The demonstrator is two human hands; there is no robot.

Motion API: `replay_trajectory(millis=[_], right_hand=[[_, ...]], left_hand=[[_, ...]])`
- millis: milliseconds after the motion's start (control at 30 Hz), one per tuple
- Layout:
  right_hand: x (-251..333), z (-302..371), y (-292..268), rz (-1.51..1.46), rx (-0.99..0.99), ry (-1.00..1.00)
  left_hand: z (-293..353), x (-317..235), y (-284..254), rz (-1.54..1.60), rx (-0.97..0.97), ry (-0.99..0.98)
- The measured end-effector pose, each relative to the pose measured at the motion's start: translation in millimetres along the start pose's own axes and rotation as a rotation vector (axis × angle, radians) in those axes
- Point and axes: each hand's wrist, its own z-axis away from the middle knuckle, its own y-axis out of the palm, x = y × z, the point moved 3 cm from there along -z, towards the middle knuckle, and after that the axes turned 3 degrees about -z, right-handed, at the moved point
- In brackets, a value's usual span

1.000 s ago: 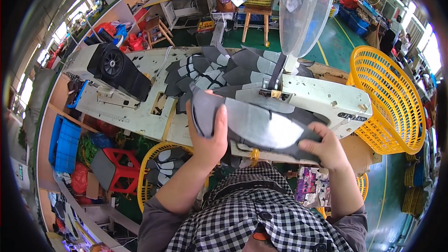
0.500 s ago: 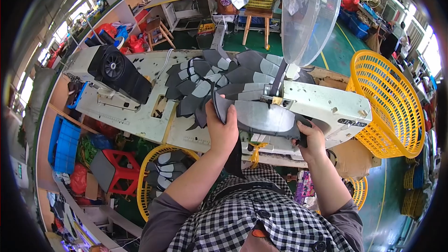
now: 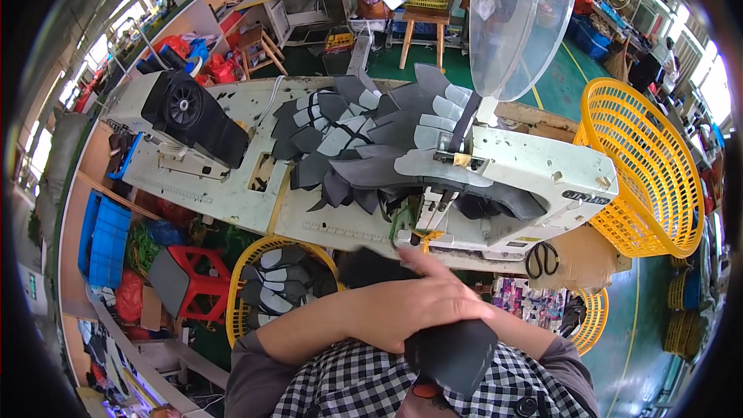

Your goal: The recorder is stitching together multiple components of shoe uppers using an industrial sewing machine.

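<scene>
My hands cross low before my checked apron, away from the sewing machine. My left hand (image 3: 422,311) lies on top, its fingers bent over a black flexible piece (image 3: 455,356) that hangs below it. Behind it, my right hand (image 3: 433,269) is mostly hidden; its visible fingers are smeared by motion. Another black part (image 3: 377,267) shows just left of those fingers; I cannot tell whether both belong to one piece. A dark grey shoe upper (image 3: 433,173) with a pale panel rests at the head of the white sewing machine (image 3: 553,166), untouched.
Grey cut shoe parts (image 3: 333,131) are heaped behind the needle area. A yellow basket (image 3: 646,178) stands at the right, and another yellow basket (image 3: 234,317) holds parts at lower left. Black scissors (image 3: 542,260) lie at the machine's front edge. A clear fan guard (image 3: 518,27) rises beyond.
Both hands have let go of the grey shoe upper at the machine and come down toward my chest, crossing over a black piece. The upper remains at the machine.
</scene>
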Motion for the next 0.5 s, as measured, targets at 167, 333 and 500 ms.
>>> replay_trajectory(millis=[167,333,500], right_hand=[[56.2,-11.2,-12.8,0.473,0.103,0.269],[131.0,-6.7,-58.2,-0.059,-0.472,0.117],[118.2,-21.2,-61.6,-0.077,-0.695,0.216]], left_hand=[[17.5,-13.5,-44.5,0.341,-0.722,0.140],[29.5,30.2,-58.8,0.311,-1.119,-0.417],[14.0,80.0,-35.9,0.786,-1.304,-0.428]])
